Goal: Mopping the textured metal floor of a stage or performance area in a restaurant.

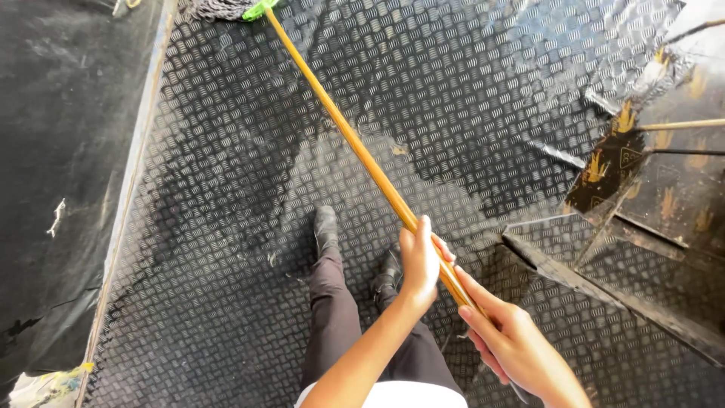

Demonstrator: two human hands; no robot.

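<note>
A long wooden mop handle (pixel 355 143) slants from the grey string mop head (pixel 215 7) at 12 o'clock down to 5 o'clock, both hands clamped on it: left hand (pixel 420 261) higher, right hand (pixel 512 344) lower. Beneath lies black diamond-plate metal floor (pixel 226 227), partly wet, with black shoes (pixel 326 227) at centre and a raised step (pixel 604 287) at 3 o'clock.

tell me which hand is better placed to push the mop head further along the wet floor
Probably the left hand. It grips the wooden mop handle higher up, nearer the mop head, so it can steer the stroke. The right hand holds the lower end close to the body, more as a pivot.
</note>
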